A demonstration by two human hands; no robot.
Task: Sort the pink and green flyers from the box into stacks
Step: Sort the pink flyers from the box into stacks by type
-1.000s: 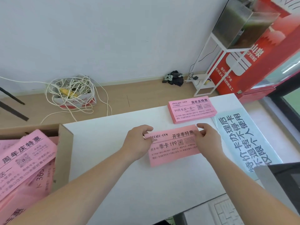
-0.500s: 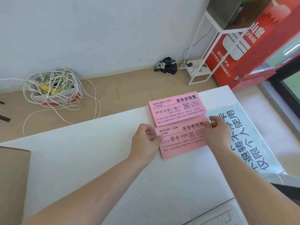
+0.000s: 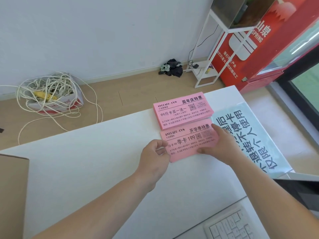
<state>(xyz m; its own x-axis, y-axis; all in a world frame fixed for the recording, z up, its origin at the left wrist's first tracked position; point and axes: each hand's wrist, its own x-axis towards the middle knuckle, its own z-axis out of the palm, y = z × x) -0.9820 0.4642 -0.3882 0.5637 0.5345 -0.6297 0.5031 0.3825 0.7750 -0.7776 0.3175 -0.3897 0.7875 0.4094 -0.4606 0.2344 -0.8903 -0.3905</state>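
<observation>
A pink flyer stack [image 3: 183, 111] lies at the far edge of the white table [image 3: 86, 169]. Just in front of it, touching its near edge, lies a thinner bundle of pink flyers [image 3: 184, 143] with a different heading. My left hand [image 3: 155, 157] pinches this bundle's left edge with curled fingers. My right hand [image 3: 222, 145] covers its right end, thumb lying on top along the near edge. The cardboard box [image 3: 12, 187] shows only as a flap at the far left, its contents hidden. No green flyer is in view.
A pale blue sheet [image 3: 250, 135] with large characters lies right of the stacks. A white keyboard [image 3: 229, 225] sits at the near edge and a dark device [image 3: 302, 192] at the right. A box of tangled cord [image 3: 50, 94] is on the floor beyond.
Both hands carried the pink bundle away from me and set it down against the far pink stack. The view swung right, so the box's pink contents dropped out of sight.
</observation>
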